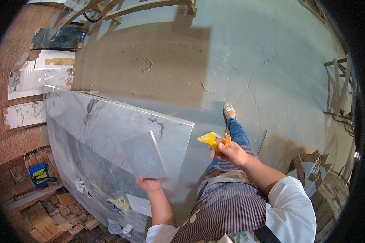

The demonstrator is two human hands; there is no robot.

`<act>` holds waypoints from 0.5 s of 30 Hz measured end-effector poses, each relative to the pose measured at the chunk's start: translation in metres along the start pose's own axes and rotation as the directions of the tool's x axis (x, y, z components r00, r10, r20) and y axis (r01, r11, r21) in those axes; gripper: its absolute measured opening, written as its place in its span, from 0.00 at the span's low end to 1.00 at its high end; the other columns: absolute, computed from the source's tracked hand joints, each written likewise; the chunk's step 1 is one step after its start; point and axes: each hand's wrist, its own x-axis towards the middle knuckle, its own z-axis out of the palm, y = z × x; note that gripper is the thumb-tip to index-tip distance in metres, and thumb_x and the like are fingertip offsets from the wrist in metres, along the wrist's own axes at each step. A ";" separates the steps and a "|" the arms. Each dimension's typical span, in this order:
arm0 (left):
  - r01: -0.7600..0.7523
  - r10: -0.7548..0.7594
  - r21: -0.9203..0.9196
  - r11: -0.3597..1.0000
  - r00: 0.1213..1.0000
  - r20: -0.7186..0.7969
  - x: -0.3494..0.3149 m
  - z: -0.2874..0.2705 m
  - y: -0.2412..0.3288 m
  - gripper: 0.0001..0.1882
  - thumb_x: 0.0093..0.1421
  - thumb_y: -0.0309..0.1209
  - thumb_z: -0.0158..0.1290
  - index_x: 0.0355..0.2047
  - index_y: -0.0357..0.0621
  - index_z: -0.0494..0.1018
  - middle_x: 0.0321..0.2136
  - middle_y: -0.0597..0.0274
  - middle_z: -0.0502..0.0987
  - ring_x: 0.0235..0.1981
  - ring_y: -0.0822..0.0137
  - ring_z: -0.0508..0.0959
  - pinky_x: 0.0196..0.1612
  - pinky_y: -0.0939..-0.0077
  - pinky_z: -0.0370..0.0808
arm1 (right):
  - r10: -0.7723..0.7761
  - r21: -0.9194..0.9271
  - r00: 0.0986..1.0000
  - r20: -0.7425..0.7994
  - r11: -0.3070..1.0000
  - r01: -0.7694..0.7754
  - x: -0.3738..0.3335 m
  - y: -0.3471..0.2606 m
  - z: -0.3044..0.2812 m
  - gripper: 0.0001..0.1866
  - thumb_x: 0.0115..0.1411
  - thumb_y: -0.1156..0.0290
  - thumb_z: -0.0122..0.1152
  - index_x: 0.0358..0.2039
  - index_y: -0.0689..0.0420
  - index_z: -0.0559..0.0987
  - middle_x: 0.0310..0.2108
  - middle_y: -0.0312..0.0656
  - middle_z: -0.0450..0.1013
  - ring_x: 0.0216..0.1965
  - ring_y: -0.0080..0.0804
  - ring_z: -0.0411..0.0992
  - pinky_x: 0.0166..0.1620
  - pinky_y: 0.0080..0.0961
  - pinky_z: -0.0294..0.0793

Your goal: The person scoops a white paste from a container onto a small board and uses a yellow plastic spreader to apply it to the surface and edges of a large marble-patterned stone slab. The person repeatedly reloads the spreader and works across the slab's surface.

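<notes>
My left hand (pixel 150 184) is closed on the lower edge of a thin grey rectangular panel (pixel 145 156), which stands tilted over a large marble-patterned slab (pixel 105 121). My right hand (pixel 231 154), to the right of the slab's corner, grips a yellow flared tool (pixel 209 139) with a pale whitish end. Its exact kind is unclear, and my fingers cover part of it. On the slab's near part lie a white flat piece (pixel 138 204), a crumpled yellowish cloth (pixel 120 205) and crumpled clear plastic (pixel 115 227).
White marbled slabs (pixel 26 113) and a dark slab (pixel 59 38) lie along the left. A blue-and-yellow item (pixel 39 175) and cardboard pieces (pixel 40 218) lie at lower left. Wooden frames (pixel 150 5) stand at the back. Offcuts (pixel 310 170) are stacked at right.
</notes>
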 end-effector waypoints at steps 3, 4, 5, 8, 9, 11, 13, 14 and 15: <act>0.022 -0.022 0.013 1.000 1.000 0.008 0.002 0.004 0.000 0.39 0.48 0.28 0.52 0.63 0.42 0.55 0.60 0.51 0.63 0.61 0.48 0.62 0.61 0.39 0.59 | 0.016 0.019 1.000 -0.008 1.000 -0.015 0.003 0.010 -0.005 0.16 0.64 0.60 0.54 0.48 0.56 0.72 0.29 0.31 0.64 0.30 0.16 0.60 0.32 0.12 0.60; 0.040 -0.040 0.005 0.999 0.999 0.018 0.003 0.006 0.000 0.39 0.48 0.28 0.52 0.63 0.41 0.55 0.60 0.50 0.63 0.61 0.48 0.62 0.61 0.39 0.59 | 0.004 -0.002 0.999 -0.045 1.000 -0.004 0.006 0.018 -0.005 0.16 0.64 0.61 0.54 0.48 0.55 0.72 0.29 0.31 0.65 0.30 0.16 0.61 0.32 0.12 0.59; 0.044 -0.044 0.003 0.999 0.999 0.016 0.004 0.005 0.000 0.39 0.48 0.28 0.52 0.63 0.42 0.56 0.60 0.51 0.63 0.61 0.48 0.62 0.61 0.40 0.59 | -0.008 -0.023 0.997 -0.081 1.000 0.006 0.009 0.026 -0.004 0.15 0.64 0.61 0.55 0.47 0.55 0.73 0.30 0.32 0.66 0.30 0.16 0.61 0.32 0.13 0.59; 0.051 -0.051 -0.006 0.999 0.998 0.026 0.004 0.005 0.000 0.38 0.49 0.28 0.52 0.62 0.42 0.57 0.60 0.52 0.63 0.61 0.50 0.63 0.62 0.42 0.59 | 0.011 -0.062 0.979 -0.202 0.998 -0.024 0.020 0.032 0.006 0.14 0.63 0.63 0.57 0.46 0.56 0.74 0.31 0.30 0.69 0.29 0.15 0.60 0.32 0.13 0.60; 0.051 -0.051 -0.010 0.999 0.998 0.038 0.004 0.006 -0.001 0.37 0.49 0.28 0.52 0.62 0.42 0.58 0.60 0.52 0.64 0.61 0.51 0.63 0.62 0.43 0.60 | 0.026 -0.070 0.969 -0.244 0.997 -0.044 0.026 0.032 0.011 0.14 0.62 0.63 0.57 0.45 0.56 0.74 0.31 0.29 0.69 0.29 0.14 0.59 0.31 0.13 0.60; 0.047 -0.047 -0.007 0.999 0.998 0.041 0.003 0.006 -0.001 0.37 0.49 0.28 0.52 0.62 0.42 0.58 0.59 0.53 0.64 0.61 0.52 0.64 0.62 0.45 0.61 | -0.045 -0.048 0.963 -0.265 0.998 0.034 0.037 0.042 0.014 0.13 0.63 0.63 0.57 0.43 0.56 0.74 0.30 0.30 0.70 0.28 0.15 0.60 0.31 0.13 0.60; 0.033 -0.033 0.004 0.999 0.999 0.020 0.004 0.004 0.000 0.36 0.49 0.28 0.52 0.61 0.42 0.59 0.59 0.53 0.65 0.60 0.54 0.65 0.61 0.47 0.62 | -0.093 -0.026 0.945 -0.315 0.996 0.089 0.047 0.045 0.021 0.11 0.64 0.62 0.56 0.40 0.55 0.73 0.31 0.34 0.73 0.28 0.16 0.62 0.32 0.15 0.61; 0.036 -0.036 -0.009 0.999 0.999 0.027 0.004 0.004 -0.001 0.35 0.49 0.28 0.52 0.61 0.42 0.60 0.59 0.53 0.65 0.60 0.54 0.66 0.61 0.48 0.63 | -0.098 -0.017 0.934 -0.344 0.995 0.098 0.050 0.047 0.025 0.11 0.64 0.62 0.56 0.40 0.55 0.73 0.31 0.35 0.74 0.27 0.16 0.62 0.31 0.14 0.61; 0.040 -0.039 -0.021 0.999 0.999 0.034 0.004 0.005 -0.002 0.35 0.49 0.28 0.52 0.61 0.42 0.60 0.58 0.53 0.66 0.59 0.54 0.66 0.60 0.48 0.64 | -0.102 -0.008 0.922 -0.373 0.994 0.107 0.054 0.049 0.027 0.11 0.64 0.62 0.55 0.40 0.55 0.72 0.31 0.35 0.74 0.27 0.16 0.62 0.31 0.14 0.61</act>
